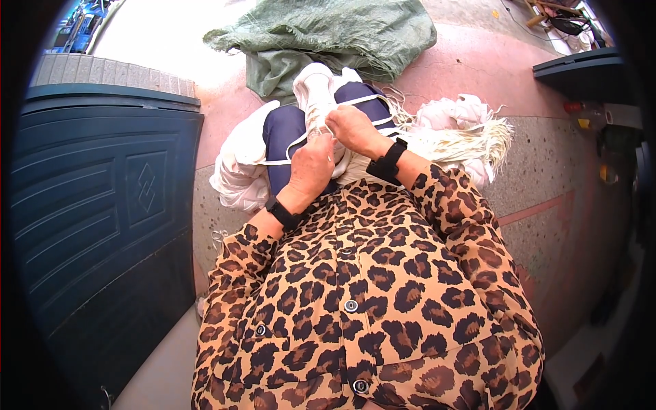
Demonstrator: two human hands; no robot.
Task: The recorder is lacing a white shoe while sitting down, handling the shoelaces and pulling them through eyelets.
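Observation:
A white shoe [316,85] rests between my knees, its toe pointing away from me. White shoelace [318,124] runs across its eyelets. My left hand [313,164] is closed at the near end of the lacing, gripping lace, and a loose length curves out to its left. Just above it and to the right, my right hand [354,128] pinches lace against the shoe's right side. Another slack length of lace loops over my right thigh. The fingertips of both hands are partly hidden.
A thick bundle of cream laces [478,140] lies at my right beside white shoes [447,113]. More white shoes [239,167] are heaped at my left. Ahead lies a green woven sack [342,34]. A dark blue door panel [102,178] stands at left.

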